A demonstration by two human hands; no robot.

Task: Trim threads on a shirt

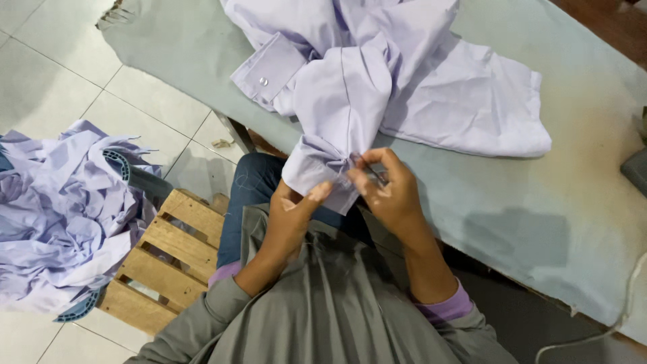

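Observation:
A pale lilac shirt (404, 81) lies bunched on a grey-green padded table (552, 202), one sleeve hanging over the near edge toward my lap. My left hand (291, 214) grips the sleeve's cuff (317, 172) from below, thumb on top of the fabric. My right hand (389, 189) pinches the cuff's edge and holds a small dark tool, partly hidden by the fingers. A second cuff with a white button (263, 81) lies flat on the table at the upper left of the shirt.
A basket heaped with more lilac shirts (60, 216) stands on the tiled floor at left. A wooden pallet seat (172, 249) is under me. A dark grey object (637, 168) sits at the table's right edge, and a white cord (627, 296) hangs nearby.

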